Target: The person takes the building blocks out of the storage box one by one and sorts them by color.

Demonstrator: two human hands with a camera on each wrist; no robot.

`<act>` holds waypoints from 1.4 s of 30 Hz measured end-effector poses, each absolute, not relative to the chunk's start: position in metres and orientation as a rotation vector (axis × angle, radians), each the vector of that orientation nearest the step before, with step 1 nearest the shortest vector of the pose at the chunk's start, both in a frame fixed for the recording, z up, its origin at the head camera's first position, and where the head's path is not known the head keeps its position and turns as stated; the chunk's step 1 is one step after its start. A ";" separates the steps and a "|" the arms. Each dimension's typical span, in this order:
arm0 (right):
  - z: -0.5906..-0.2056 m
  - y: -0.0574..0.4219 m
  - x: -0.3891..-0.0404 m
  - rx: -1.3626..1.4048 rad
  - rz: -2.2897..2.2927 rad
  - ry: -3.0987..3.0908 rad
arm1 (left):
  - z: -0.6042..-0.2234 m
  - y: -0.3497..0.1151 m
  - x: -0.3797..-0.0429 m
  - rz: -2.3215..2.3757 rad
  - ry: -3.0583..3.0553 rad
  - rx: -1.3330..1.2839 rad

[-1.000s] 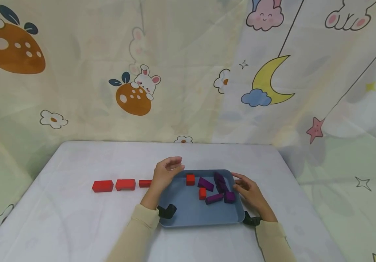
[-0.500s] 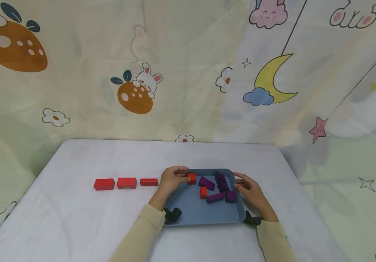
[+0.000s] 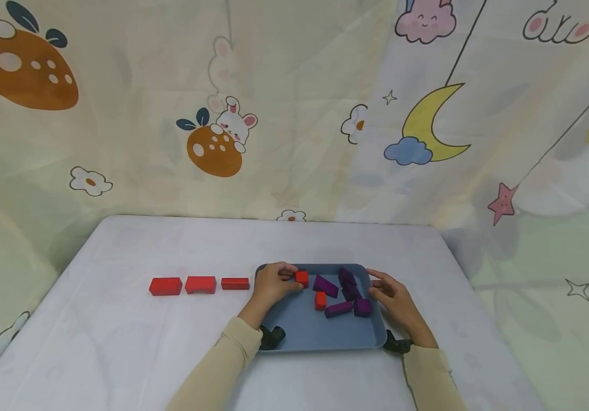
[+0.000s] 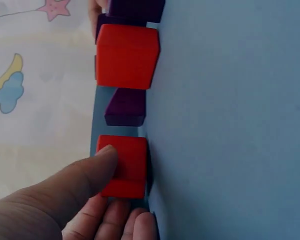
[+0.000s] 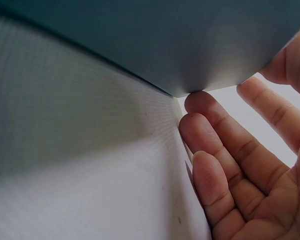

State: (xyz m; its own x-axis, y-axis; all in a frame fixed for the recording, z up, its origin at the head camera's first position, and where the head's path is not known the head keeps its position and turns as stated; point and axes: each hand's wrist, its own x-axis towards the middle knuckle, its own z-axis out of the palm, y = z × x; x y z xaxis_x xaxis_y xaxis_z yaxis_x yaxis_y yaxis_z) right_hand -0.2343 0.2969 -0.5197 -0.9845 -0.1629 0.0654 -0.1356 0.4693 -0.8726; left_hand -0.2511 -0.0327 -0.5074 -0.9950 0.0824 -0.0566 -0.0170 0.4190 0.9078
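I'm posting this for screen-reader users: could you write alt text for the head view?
A person's left grip holds a red block in a blue tray while their right grip touches the tray's right rim. Five purple blocks and another red one lie inside; three more red blocks sit on the white table to the left.

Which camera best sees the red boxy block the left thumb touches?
Left wrist view: the red boxy block looks biggest there, though the left hand partly covers it. The head view shows it small; the right wrist misses it.
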 end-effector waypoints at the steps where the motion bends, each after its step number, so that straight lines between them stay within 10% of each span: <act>1: -0.520 0.297 -0.234 -0.273 -1.586 2.668 | -0.507 -0.033 -0.251 1.656 2.552 0.071; 19: -0.523 0.298 -0.237 -0.261 -1.563 2.680 | -0.471 -0.082 -0.240 1.850 2.316 0.300; 42: -0.521 0.297 -0.234 -0.273 -1.617 2.652 | -0.441 -0.254 -0.215 1.494 2.645 0.089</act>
State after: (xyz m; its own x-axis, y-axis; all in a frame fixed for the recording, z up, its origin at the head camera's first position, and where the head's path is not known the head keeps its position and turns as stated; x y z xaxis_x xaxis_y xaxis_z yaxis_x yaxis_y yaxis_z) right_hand -0.2344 0.2975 -0.5209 -0.9844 -0.1610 0.0709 -0.1368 0.4467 -0.8842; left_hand -0.2152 -0.2537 -0.4405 -0.9930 0.1014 -0.0607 0.0004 0.5161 0.8565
